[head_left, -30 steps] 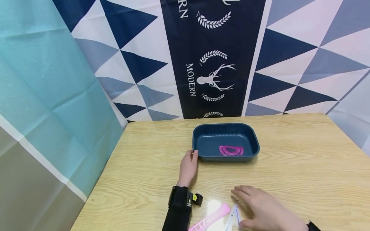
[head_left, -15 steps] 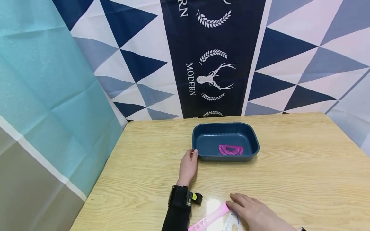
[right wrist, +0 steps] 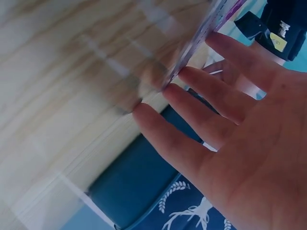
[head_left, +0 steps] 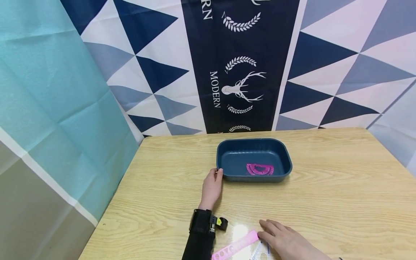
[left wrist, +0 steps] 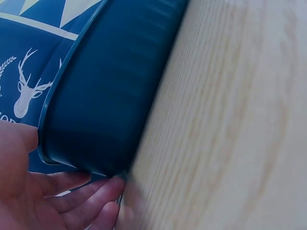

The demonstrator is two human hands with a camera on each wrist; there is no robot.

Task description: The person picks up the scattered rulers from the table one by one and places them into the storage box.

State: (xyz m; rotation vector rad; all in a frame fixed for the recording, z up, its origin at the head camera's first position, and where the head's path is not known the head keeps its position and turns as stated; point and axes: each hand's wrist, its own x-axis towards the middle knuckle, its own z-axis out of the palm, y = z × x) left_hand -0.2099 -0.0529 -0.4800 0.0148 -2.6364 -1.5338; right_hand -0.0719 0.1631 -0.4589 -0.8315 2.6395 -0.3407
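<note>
Blue tray [head_left: 237, 159], left fingers [left wrist: 98, 195] gripping corner, "MODERN" backdrop [head_left: 248, 39]

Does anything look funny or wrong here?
Yes: the deer on the hanging cloth is sideways, antlers toward the picture's right, with the word MODERN running downward. I see nothing spilled or broken around the blue tray or pink ruler.

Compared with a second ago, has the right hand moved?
Yes: in the head view, the right hand has moved away from the unmoved blue tray, toward the picture's bottom edge.
</note>
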